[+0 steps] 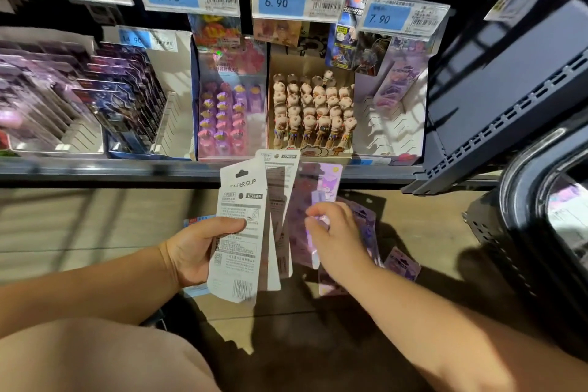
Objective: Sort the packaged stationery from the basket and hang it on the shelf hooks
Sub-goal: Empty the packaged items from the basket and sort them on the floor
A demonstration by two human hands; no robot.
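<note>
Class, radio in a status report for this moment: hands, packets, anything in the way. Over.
Left hand grips fanned binder clip packs. Right hand pinches purple packet. Black basket at right, apart from both hands.

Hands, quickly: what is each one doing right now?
Left hand: fingers curled round a fan of white binder clip packs.
Right hand: fingers pinching a purple pack.

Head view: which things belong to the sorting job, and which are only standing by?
Job: binder clip packs held in the left hand; purple pack pinched by the right hand; basket; loose packs on the floor.
Not job: animal-head pens in their box; price tags.
</note>
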